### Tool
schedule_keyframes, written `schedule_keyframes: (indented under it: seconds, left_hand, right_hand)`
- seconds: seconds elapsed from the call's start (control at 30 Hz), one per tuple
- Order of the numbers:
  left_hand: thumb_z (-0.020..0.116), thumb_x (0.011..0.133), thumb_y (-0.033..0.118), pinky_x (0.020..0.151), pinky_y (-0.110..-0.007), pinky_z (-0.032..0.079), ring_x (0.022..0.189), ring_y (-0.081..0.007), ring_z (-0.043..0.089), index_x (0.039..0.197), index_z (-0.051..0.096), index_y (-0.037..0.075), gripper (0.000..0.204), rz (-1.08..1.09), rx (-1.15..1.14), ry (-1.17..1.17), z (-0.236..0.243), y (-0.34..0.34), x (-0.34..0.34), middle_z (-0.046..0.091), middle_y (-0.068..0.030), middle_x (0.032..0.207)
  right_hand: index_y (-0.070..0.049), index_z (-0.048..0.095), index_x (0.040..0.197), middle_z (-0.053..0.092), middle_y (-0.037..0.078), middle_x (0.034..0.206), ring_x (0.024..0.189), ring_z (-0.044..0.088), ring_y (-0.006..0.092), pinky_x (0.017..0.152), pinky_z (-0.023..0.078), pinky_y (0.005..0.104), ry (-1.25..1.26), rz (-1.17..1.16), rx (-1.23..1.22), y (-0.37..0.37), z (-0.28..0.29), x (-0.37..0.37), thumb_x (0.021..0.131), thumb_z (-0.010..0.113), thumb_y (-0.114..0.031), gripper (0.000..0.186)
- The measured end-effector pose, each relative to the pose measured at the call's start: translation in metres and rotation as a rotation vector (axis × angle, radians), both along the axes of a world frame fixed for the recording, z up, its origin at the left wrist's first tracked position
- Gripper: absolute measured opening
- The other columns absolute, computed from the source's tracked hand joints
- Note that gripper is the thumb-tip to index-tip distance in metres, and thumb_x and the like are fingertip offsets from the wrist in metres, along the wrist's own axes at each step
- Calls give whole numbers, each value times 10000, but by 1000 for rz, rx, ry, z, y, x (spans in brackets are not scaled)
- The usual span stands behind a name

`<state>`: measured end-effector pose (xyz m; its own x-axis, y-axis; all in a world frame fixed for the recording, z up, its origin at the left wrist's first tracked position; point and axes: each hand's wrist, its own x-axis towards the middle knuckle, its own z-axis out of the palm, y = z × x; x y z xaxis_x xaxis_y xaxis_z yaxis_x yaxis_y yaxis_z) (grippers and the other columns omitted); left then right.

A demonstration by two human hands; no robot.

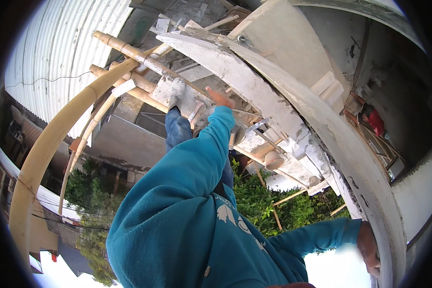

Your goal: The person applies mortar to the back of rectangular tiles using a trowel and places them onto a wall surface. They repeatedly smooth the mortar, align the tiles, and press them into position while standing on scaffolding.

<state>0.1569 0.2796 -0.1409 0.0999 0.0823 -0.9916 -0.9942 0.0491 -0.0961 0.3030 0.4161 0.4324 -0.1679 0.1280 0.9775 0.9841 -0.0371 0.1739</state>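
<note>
Lettering (261,245), pale and too bent to read whole, sits beside a white print (226,214) on the teal sweatshirt (177,216), lower centre. Dark marks (357,186) show on the concrete wall (331,144), which curves from upper centre to lower right. There the right hand (368,248) rests on it, fingers bent. The left hand (221,98), upper centre, is near a bamboo pole (122,46); whether its fingers grip anything, I cannot tell.

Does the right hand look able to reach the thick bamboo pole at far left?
Probably not: the right hand is at the wall, with the torso between it and the pole.
</note>
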Motion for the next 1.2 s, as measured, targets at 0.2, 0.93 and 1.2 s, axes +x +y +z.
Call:
schedule_keyframes:
  seconds: [0.2,0.93,1.2]
  left_hand:
    - [364,876,623,1104,-534,168,1365,-350,248,1476,161,144,794,45,181,-61,18,20,25,208,-139,1510]
    - [431,924,440,1055,-499,277,1333,-326,335,1465,183,101,684,-914,387,239,74,-66,-229,282,-159,1484]
    - [375,935,470,1018,-493,300,1312,-287,362,1459,187,113,661,-1264,319,381,104,-118,-358,301,-102,1481]
  right_hand:
    - [-79,274,1315,358,167,1285,1085,500,265,860,497,424,-48,-77,44,-11,6,1,895,445,-273,493]
    - [-8,412,1110,417,159,1071,948,401,300,871,395,413,320,254,226,11,-34,-4,903,431,-219,296]
    - [9,282,1410,232,276,1458,1337,234,455,1072,179,570,160,98,222,-16,-2,-16,918,394,-343,615]
